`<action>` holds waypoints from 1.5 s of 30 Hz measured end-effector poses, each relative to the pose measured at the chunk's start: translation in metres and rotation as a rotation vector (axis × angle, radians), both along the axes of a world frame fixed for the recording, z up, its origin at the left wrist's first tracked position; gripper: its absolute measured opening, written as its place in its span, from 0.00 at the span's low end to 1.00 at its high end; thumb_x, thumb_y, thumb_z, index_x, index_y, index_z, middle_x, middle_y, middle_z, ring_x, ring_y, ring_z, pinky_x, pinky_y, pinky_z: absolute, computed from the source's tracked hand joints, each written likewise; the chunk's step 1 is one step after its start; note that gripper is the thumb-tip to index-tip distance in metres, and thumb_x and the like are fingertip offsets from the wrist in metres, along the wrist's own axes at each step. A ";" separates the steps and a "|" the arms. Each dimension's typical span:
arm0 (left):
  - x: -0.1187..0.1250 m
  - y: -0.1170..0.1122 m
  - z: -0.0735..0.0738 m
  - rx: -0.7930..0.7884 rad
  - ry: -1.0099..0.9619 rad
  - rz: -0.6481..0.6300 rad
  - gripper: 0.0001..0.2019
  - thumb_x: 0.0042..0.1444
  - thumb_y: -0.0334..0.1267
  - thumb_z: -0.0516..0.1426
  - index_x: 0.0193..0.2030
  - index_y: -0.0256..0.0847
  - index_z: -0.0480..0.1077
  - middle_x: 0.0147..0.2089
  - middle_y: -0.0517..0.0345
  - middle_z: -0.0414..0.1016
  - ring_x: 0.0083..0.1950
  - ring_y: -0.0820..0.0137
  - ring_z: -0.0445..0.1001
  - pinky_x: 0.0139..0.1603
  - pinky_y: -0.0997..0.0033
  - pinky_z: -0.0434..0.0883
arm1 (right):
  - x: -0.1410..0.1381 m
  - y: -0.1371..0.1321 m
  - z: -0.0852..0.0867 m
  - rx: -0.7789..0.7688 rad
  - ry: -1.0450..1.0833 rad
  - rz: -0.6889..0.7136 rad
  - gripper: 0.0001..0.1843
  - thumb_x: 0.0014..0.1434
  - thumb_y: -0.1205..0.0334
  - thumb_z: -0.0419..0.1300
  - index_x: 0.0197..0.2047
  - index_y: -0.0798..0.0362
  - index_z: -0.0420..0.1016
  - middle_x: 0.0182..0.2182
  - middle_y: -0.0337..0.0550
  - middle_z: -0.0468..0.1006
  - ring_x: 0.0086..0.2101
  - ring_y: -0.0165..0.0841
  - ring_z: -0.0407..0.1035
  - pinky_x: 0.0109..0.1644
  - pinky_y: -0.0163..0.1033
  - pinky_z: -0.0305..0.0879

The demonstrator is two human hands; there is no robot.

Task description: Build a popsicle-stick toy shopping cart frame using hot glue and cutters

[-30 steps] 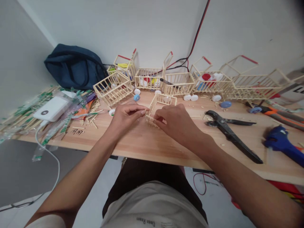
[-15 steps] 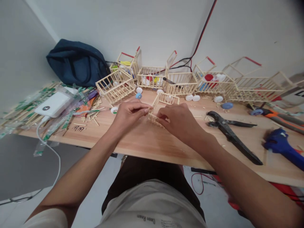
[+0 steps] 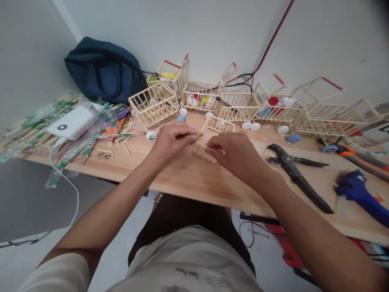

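A small unfinished cart frame of thin wooden sticks [image 3: 212, 129] stands on the wooden table [image 3: 188, 178] in front of me. My left hand [image 3: 173, 142] is closed in a pinch on a thin stick at the frame's left side. My right hand [image 3: 235, 156] has its fingers curled and pinched on the frame's near edge. The two hands almost meet over the frame's lower part, which they partly hide.
Several finished stick carts [image 3: 240, 106] line the wall, with bottle caps [image 3: 254, 126] around them. Black pliers [image 3: 296, 174], a blue tool [image 3: 361, 194] and orange-handled cutters [image 3: 355, 156] lie at the right. Loose sticks, wrappers, a white power bank [image 3: 71, 123] and a dark bag [image 3: 105, 73] sit at the left.
Both hands keep their pinch on the stick frame. The head camera has tilted, so the table and hands sit a little lower and to the right in view.
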State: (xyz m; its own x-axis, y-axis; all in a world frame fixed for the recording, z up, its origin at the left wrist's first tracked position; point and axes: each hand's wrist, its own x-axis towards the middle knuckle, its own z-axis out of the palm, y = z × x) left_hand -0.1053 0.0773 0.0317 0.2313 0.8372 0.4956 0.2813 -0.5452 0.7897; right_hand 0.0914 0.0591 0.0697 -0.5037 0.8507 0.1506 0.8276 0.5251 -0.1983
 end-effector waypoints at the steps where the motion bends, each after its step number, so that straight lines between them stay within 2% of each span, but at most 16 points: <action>1: 0.000 0.000 0.000 -0.001 0.001 -0.001 0.07 0.55 0.39 0.62 0.36 0.41 0.81 0.31 0.55 0.78 0.33 0.70 0.74 0.36 0.70 0.69 | 0.000 0.000 0.000 0.002 0.001 0.001 0.09 0.61 0.63 0.58 0.32 0.54 0.79 0.30 0.43 0.79 0.33 0.34 0.70 0.40 0.40 0.52; 10: 0.002 -0.001 -0.002 -0.071 -0.064 -0.014 0.07 0.54 0.38 0.62 0.36 0.40 0.81 0.33 0.55 0.79 0.33 0.71 0.75 0.36 0.70 0.73 | 0.001 0.000 -0.004 -0.004 0.034 0.013 0.09 0.61 0.64 0.58 0.32 0.53 0.79 0.29 0.41 0.80 0.31 0.33 0.70 0.40 0.39 0.52; 21: 0.000 0.000 -0.001 0.001 0.024 0.025 0.06 0.55 0.39 0.62 0.35 0.44 0.81 0.34 0.56 0.80 0.37 0.67 0.75 0.40 0.66 0.70 | 0.001 0.001 -0.006 0.016 0.037 0.020 0.09 0.61 0.64 0.59 0.31 0.54 0.79 0.28 0.41 0.80 0.31 0.33 0.70 0.39 0.39 0.52; 33: -0.001 -0.003 0.001 -0.012 0.045 0.043 0.07 0.54 0.39 0.61 0.35 0.40 0.80 0.34 0.54 0.80 0.37 0.69 0.75 0.41 0.69 0.70 | -0.001 -0.002 -0.012 0.058 0.040 -0.029 0.08 0.61 0.62 0.59 0.32 0.53 0.78 0.29 0.41 0.80 0.32 0.34 0.70 0.40 0.39 0.51; 37: -0.001 -0.005 -0.001 -0.056 0.027 0.055 0.10 0.55 0.38 0.60 0.41 0.39 0.79 0.37 0.53 0.80 0.39 0.68 0.76 0.43 0.68 0.71 | -0.001 -0.002 -0.012 0.058 0.036 -0.034 0.08 0.61 0.62 0.60 0.32 0.53 0.78 0.29 0.41 0.80 0.31 0.34 0.70 0.40 0.39 0.50; 41: -0.003 -0.004 -0.008 -0.143 -0.104 0.008 0.11 0.58 0.35 0.55 0.45 0.36 0.74 0.38 0.54 0.79 0.37 0.70 0.78 0.42 0.69 0.73 | -0.002 -0.002 -0.012 0.054 0.018 -0.041 0.08 0.61 0.62 0.60 0.32 0.53 0.78 0.29 0.41 0.80 0.32 0.35 0.70 0.40 0.40 0.50; 43: -0.003 -0.005 -0.011 -0.150 -0.119 0.052 0.10 0.58 0.32 0.53 0.43 0.36 0.73 0.39 0.53 0.79 0.38 0.70 0.78 0.43 0.69 0.73 | -0.003 -0.002 -0.012 0.051 0.013 -0.052 0.07 0.61 0.62 0.60 0.32 0.53 0.78 0.29 0.42 0.80 0.32 0.35 0.70 0.41 0.40 0.50; 45: -0.004 -0.006 -0.014 -0.136 -0.014 0.165 0.10 0.55 0.27 0.52 0.40 0.36 0.74 0.40 0.53 0.79 0.40 0.70 0.78 0.44 0.69 0.73 | -0.003 -0.002 -0.012 0.049 0.014 -0.059 0.07 0.61 0.62 0.60 0.32 0.53 0.78 0.29 0.42 0.80 0.32 0.35 0.70 0.41 0.40 0.50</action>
State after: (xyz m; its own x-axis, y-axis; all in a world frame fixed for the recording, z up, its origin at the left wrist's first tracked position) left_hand -0.1090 0.0711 0.0181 0.0792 0.9226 0.3775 0.3466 -0.3806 0.8573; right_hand 0.0883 0.0574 0.0573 -0.4506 0.8702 0.1993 0.8546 0.4850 -0.1857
